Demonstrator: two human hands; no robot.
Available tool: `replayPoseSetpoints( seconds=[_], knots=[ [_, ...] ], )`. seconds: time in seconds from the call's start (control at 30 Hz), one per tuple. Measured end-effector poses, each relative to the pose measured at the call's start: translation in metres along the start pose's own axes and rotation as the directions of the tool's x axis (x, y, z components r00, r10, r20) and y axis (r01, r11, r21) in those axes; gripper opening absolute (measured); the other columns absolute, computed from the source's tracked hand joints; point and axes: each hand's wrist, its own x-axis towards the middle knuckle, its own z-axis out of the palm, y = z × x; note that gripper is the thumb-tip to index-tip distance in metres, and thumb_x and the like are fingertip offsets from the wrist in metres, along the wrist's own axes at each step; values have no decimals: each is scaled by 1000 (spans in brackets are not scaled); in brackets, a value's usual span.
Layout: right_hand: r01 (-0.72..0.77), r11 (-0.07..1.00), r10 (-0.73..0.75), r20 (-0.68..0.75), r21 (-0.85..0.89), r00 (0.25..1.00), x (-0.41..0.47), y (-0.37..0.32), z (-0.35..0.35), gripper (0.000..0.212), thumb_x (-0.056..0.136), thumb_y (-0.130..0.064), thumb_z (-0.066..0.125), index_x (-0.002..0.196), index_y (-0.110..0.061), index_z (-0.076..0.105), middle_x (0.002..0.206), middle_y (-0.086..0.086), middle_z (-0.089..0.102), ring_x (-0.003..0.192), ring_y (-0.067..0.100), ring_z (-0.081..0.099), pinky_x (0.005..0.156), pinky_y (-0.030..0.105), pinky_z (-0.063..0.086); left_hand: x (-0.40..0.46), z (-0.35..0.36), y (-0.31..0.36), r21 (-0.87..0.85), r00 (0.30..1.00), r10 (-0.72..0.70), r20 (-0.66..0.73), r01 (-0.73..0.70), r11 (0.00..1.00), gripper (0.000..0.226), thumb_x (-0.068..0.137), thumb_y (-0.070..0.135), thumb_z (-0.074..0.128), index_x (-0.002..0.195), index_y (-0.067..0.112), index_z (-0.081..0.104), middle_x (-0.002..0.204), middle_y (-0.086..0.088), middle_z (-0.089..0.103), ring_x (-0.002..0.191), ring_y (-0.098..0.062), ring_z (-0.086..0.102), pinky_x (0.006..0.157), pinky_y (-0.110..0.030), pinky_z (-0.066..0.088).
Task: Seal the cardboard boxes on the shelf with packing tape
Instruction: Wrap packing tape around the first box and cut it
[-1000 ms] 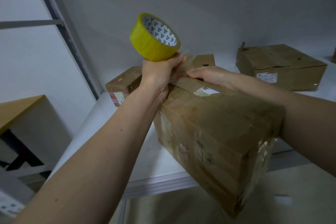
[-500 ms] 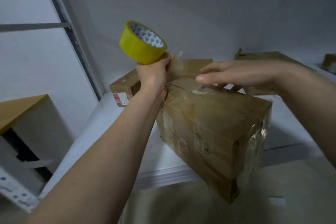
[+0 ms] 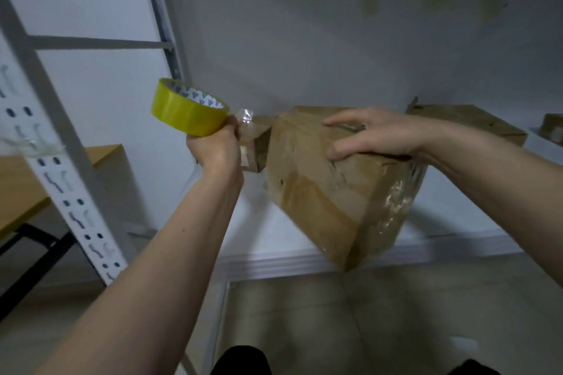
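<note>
A large cardboard box (image 3: 320, 198) sits at the front edge of the white shelf (image 3: 292, 256), one corner hanging past the edge, clear tape shining on its right end. My right hand (image 3: 374, 137) lies flat on the box's top, fingers spread. To the left of the box, my left hand (image 3: 214, 148) grips a yellow roll of packing tape (image 3: 187, 111), raised clear of the cardboard. A short loose end of clear tape (image 3: 245, 116) sticks out by my thumb.
A smaller cardboard box (image 3: 256, 146) lies behind my left hand. Another box (image 3: 475, 122) sits further right on the shelf, with one more (image 3: 553, 128) at the right edge. A perforated white shelf upright (image 3: 61, 167) stands at left, a wooden table (image 3: 21, 189) behind it.
My left hand has pulled the tape roll left, away from the box, and the tape no longer joins them. My right hand moved from the far seam onto the top's near edge.
</note>
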Motion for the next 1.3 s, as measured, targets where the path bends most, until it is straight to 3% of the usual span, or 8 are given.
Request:
replayPoseSetpoints(
  seconds=[0.17,0.43,0.57,0.67,0.93,1.13,1.23,1.3],
  knots=[
    [59,987,-72,86,149,994,23,-45,25,55,74,-46,74,127,-43,58,125,-17,55,108,2,52,81,11,38,13,-30,38,-38,997,79,5,-78,996,31,83,-10,68,77,17,54,72,-1,62,59,-8,62,64,-21,55],
    [147,974,-157,50,172,986,121,-120,95,62,71,-44,75,129,-29,59,117,-7,57,106,11,53,92,26,44,37,-63,57,-18,987,159,27,-159,987,29,80,-9,72,72,15,59,58,5,65,58,-9,65,63,-24,56],
    [115,989,-111,-46,91,993,164,-140,120,55,55,-58,66,96,-23,71,98,-1,68,94,21,62,88,40,52,53,-78,49,83,989,127,77,-133,988,24,78,-6,75,73,14,63,65,0,67,66,-18,67,66,-30,56],
    [-6,996,-4,-114,-93,993,190,-141,125,75,45,-72,57,101,-24,64,116,4,64,113,34,55,97,47,43,59,-86,40,146,988,91,124,-109,983,22,79,-6,75,78,14,65,72,-2,67,72,-20,67,65,-28,55],
    [-209,961,155,-270,-184,950,205,-135,122,61,73,-56,58,122,-19,57,133,9,48,128,37,33,101,55,32,54,-114,1,268,980,-50,194,-4,964,24,81,-12,70,82,11,64,68,-1,67,60,-9,68,59,-20,55],
    [86,996,-55,-505,39,861,171,-107,118,38,93,-40,45,117,-16,63,135,10,48,129,33,36,106,45,31,45,-143,-32,455,952,-193,239,66,888,21,75,-10,75,75,8,65,73,-13,66,71,-24,62,71,-37,56],
    [432,891,-224,-694,139,685,127,-92,142,21,86,-20,50,91,-9,68,96,9,63,92,26,58,84,39,46,36,-155,-48,546,933,-284,220,124,829,17,74,-6,77,69,7,66,61,-12,65,54,-21,56,55,-28,49],
    [423,861,-182,-606,282,774,100,-86,167,15,83,-12,56,88,-11,69,77,-1,62,70,14,56,71,37,50,31,-159,-54,596,927,-290,240,95,797,16,73,-2,77,70,7,64,54,-6,58,38,-12,41,39,-16,33]
  ],
)
